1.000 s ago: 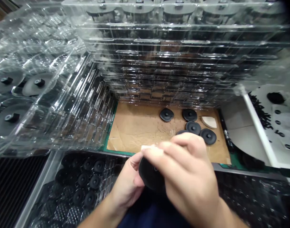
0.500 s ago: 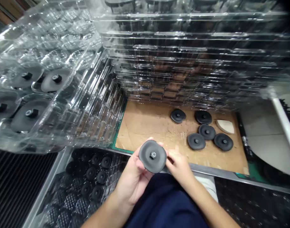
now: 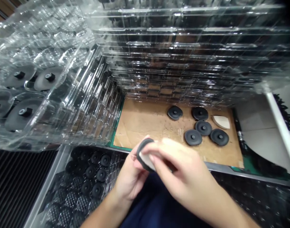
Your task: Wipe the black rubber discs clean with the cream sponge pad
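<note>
My left hand is wrapped round the edge of a black rounded disc, which is tilted on its side above my lap. Closed over it from the right, my right hand pinches a thin off-white pad against the disc's face. How firmly the pad touches is partly hidden by the fingers. Several similar black discs, each with a short central stem, lie stem up on a cardboard sheet beyond my hands; one disc is nearest to my right hand. A beige wedge-shaped piece rests beside them.
Tall stacks of clear plastic trays rise behind the cardboard and on the left, some holding black discs. Below left, another clear tray holds more discs. A white-edged panel stands at the right.
My right hand has come up over the disc, now with the off-white pad in its fingers. The disc has turned from stem facing me to tilted on edge. The view has shifted slightly.
</note>
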Demonstrator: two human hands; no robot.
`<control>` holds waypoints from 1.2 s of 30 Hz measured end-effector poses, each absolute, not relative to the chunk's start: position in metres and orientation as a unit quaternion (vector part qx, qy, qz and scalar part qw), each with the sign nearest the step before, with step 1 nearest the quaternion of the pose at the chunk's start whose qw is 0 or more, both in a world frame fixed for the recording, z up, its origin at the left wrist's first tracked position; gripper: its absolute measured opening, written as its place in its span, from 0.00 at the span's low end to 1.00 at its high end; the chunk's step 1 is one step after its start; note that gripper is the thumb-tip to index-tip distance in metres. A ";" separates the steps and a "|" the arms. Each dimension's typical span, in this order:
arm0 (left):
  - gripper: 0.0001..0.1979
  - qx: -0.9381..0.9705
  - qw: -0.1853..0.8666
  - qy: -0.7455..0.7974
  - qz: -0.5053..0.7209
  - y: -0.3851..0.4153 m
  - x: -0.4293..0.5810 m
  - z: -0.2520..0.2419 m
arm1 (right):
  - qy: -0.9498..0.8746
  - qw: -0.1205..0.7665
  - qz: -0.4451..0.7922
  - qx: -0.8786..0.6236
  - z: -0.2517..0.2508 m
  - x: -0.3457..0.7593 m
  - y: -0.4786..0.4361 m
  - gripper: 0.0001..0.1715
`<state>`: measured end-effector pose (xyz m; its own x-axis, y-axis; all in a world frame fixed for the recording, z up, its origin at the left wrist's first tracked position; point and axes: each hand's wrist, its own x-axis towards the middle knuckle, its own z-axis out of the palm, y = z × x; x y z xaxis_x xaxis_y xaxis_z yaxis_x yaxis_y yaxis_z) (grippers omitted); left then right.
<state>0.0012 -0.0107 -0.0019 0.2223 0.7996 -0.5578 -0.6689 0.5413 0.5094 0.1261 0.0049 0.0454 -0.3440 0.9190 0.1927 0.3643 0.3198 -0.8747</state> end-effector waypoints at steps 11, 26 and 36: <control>0.28 0.108 0.837 0.283 0.455 -0.011 0.001 0.000 | -0.740 0.318 0.363 -0.469 0.060 0.171 -0.019 0.12; 0.26 0.034 0.886 0.248 0.390 -0.014 0.001 0.001 | -0.700 0.386 0.286 -0.529 0.006 0.173 0.014 0.11; 0.25 0.009 0.887 0.258 0.384 -0.008 -0.007 -0.001 | -0.680 0.280 0.341 -0.585 -0.062 0.188 -0.018 0.14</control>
<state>-0.0066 -0.0076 -0.0008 0.5721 0.6847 -0.4515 -0.6757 0.7055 0.2138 0.1880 -0.0184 -0.0620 -0.1582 0.9872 -0.0182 0.6043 0.0822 -0.7925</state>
